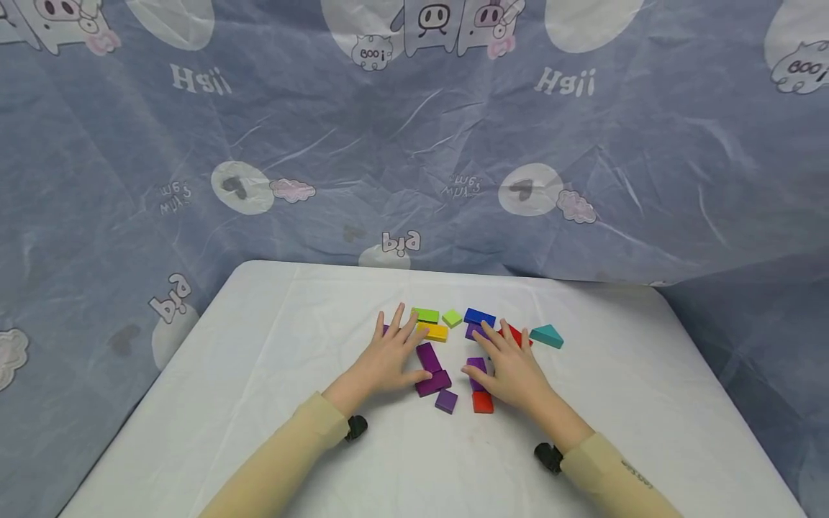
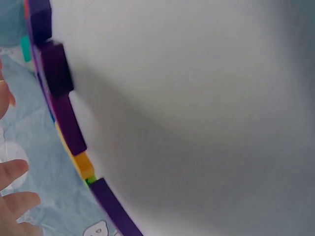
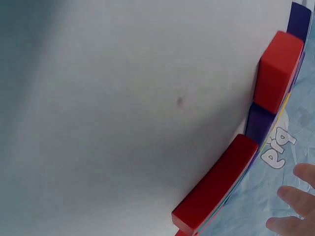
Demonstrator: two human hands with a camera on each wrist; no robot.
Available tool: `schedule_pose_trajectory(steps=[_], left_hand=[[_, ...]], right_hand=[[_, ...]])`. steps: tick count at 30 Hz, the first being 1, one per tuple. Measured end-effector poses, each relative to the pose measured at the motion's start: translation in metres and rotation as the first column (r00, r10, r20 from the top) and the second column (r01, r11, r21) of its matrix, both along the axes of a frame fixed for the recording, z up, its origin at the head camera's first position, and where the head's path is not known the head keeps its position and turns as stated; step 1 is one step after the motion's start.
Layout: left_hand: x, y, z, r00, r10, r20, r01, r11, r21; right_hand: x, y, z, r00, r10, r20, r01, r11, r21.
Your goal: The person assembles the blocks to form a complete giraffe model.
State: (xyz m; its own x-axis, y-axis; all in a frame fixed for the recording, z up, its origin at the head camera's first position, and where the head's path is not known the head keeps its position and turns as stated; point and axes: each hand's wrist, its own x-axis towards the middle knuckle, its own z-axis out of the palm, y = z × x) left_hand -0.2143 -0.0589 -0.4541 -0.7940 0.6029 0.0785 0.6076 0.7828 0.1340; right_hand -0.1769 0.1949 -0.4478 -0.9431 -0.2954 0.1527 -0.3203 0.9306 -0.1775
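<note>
Lane between small purple block (image 1: 445,401) and red block (image 1: 482,403), lime diamond (image 1: 452,318) beyond

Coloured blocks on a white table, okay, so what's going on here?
A person's left hand and right hand are spread over a loose cluster of coloured blocks on a white table. Neither hand seems to grip a block; whether either touches any is hard to tell. A teal block lies at the cluster's right edge, with a small purple block and a red block nearest the person.
</note>
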Motion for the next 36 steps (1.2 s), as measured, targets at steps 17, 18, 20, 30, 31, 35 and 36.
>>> schedule_pose_trajectory(steps=[17, 18, 20, 30, 31, 35, 36], left_hand=[[0.015, 0.009, -0.009, 0.998, -0.037, 0.042, 0.039, 0.999, -0.033], [0.016, 0.01, -0.009, 0.999, -0.04, 0.034, 0.041, 0.999, -0.031], [0.017, 0.01, -0.008, 0.999, -0.042, 0.024, 0.042, 0.999, -0.027], [0.02, 0.011, -0.011, 1.0, -0.027, 0.009, 0.028, 0.999, -0.034], [0.02, 0.011, -0.011, 1.0, -0.027, 0.013, 0.027, 0.999, -0.03], [0.019, 0.011, -0.013, 0.998, -0.041, 0.046, 0.041, 0.999, 0.001], [0.019, 0.012, -0.013, 0.997, -0.045, 0.056, 0.045, 0.999, 0.01]], right_hand=[[0.011, -0.002, -0.007, 0.999, 0.027, 0.037, -0.029, 0.999, 0.037], [0.011, -0.002, -0.008, 0.999, 0.025, 0.034, -0.026, 0.999, 0.044], [0.011, -0.002, -0.008, 0.999, 0.02, 0.03, -0.022, 0.998, 0.056], [0.009, -0.005, -0.009, 0.997, -0.028, 0.073, 0.024, 0.999, 0.047], [0.009, -0.005, -0.008, 0.996, -0.035, 0.078, 0.032, 0.999, 0.043], [0.01, -0.005, -0.007, 0.997, -0.039, 0.07, 0.037, 0.999, 0.034], [0.01, -0.005, -0.007, 0.997, -0.036, 0.067, 0.034, 0.999, 0.029]])
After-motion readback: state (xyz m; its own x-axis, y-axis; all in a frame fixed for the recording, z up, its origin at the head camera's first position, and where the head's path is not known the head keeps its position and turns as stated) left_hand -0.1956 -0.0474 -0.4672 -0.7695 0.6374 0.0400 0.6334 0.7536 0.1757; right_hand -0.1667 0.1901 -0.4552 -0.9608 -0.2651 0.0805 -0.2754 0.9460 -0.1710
